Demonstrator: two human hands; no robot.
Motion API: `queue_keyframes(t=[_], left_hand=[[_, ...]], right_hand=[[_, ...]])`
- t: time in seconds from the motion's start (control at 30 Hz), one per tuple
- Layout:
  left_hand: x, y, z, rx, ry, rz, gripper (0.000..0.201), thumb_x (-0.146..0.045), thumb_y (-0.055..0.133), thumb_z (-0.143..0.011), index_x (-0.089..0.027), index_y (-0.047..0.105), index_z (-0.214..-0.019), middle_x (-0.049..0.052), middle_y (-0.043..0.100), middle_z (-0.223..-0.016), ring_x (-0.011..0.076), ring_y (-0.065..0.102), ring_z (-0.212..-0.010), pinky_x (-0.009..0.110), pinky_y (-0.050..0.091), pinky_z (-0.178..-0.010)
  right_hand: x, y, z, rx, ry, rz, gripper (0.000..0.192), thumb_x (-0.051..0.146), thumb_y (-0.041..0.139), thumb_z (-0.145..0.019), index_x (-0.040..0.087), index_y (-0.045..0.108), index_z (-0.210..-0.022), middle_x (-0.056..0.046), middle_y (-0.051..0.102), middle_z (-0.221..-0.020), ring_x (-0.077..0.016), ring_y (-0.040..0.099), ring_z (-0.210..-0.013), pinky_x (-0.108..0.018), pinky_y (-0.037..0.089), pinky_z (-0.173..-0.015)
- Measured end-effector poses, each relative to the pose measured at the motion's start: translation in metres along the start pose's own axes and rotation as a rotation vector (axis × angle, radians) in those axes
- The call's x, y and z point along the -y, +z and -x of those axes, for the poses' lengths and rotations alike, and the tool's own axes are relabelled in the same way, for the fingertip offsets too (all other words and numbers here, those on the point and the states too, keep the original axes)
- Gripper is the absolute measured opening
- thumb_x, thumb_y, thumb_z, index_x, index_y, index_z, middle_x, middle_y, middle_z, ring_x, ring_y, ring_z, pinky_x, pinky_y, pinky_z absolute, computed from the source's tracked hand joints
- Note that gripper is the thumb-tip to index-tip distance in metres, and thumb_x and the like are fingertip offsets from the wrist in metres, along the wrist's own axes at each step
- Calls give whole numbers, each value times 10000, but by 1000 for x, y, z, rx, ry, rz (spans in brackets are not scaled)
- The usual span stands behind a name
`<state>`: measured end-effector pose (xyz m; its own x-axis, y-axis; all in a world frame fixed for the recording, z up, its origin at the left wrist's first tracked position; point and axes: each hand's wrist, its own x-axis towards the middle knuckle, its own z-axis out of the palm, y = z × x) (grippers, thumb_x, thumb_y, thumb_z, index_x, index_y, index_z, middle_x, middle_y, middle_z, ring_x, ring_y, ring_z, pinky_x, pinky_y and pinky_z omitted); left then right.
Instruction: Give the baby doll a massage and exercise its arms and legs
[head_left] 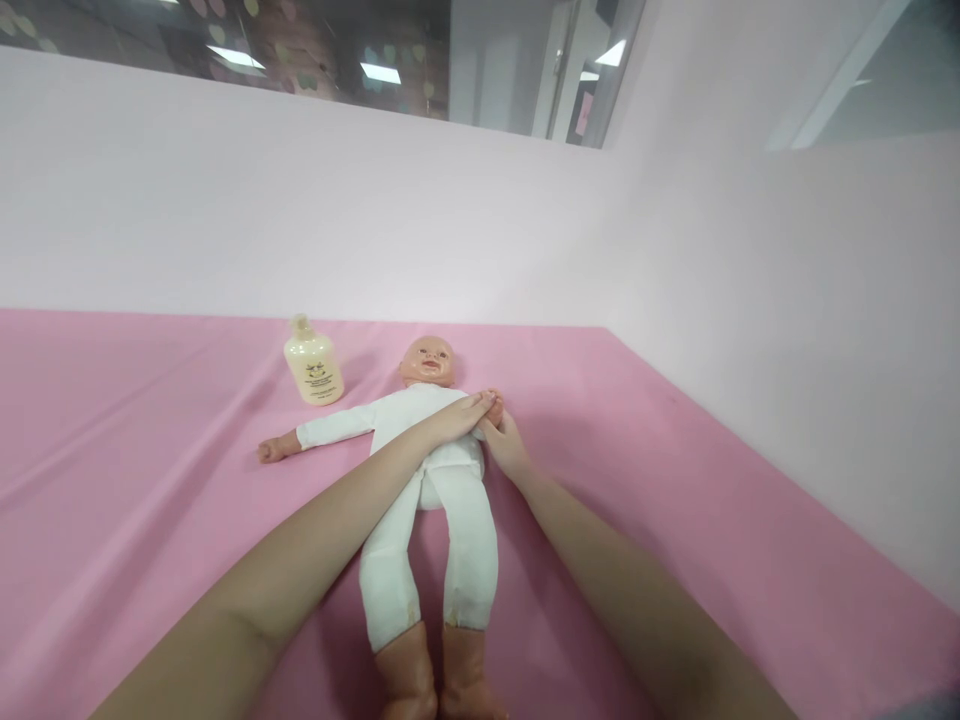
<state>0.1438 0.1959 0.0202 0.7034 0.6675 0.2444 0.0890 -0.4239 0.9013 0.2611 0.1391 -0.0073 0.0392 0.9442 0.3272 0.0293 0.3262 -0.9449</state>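
1. Pink cloth (112, 480) covered the whole surface, and the doll (431, 470) lay on it face up, head toward the wall and feet toward the camera.
2. Furthest left of the doll's body was its own outstretched arm, in a white sleeve, ending in a bare little hand that rested flat on the cloth.
3. Just beyond that sleeve, up and left of the doll's head, stood a cream bottle (313, 362), upright, near the doll but not touching it.
4. The left hand (457, 415) reached across the doll's chest from the lower left, forearm lying over the doll's belly, fingers straight and held together, their tips at the doll's other hand.
5. The doll wore a white suit; its two legs lay side by side and its bare feet were at the bottom edge of the view.
6. The right hand (506, 445) came in just right of the doll's chest, fingers curled around the doll's small hand, meeting the left fingertips there; how firmly it held could not be told.
7. Right of the doll, the cloth ran to a pale pink wall (787, 330).
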Motion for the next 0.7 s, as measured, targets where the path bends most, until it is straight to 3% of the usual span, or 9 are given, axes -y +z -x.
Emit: queue_keyframes(t=[0.5, 0.7], left_hand=[[-6, 1, 2, -37, -49, 16, 690, -695, 266, -874, -133, 612, -1077, 107, 650, -1091, 233, 539, -1118, 373, 327, -1066], [-3, 1, 2, -26, -34, 20, 632, -651, 263, -901, -134, 610, -1014, 94, 655, -1004, 200, 574, -976, 346, 384, -989]], right_hand=[[-1, 0, 1, 6, 9, -5, 352, 438, 552, -838, 191, 605, -1083, -49, 658, -1080, -201, 596, -1038, -337, 465, -933], [-10, -3, -1, 18, -9, -10, 378, 462, 513, -862, 196, 604, -1116, -47, 651, -1118, -202, 591, -1076, -344, 451, -968]])
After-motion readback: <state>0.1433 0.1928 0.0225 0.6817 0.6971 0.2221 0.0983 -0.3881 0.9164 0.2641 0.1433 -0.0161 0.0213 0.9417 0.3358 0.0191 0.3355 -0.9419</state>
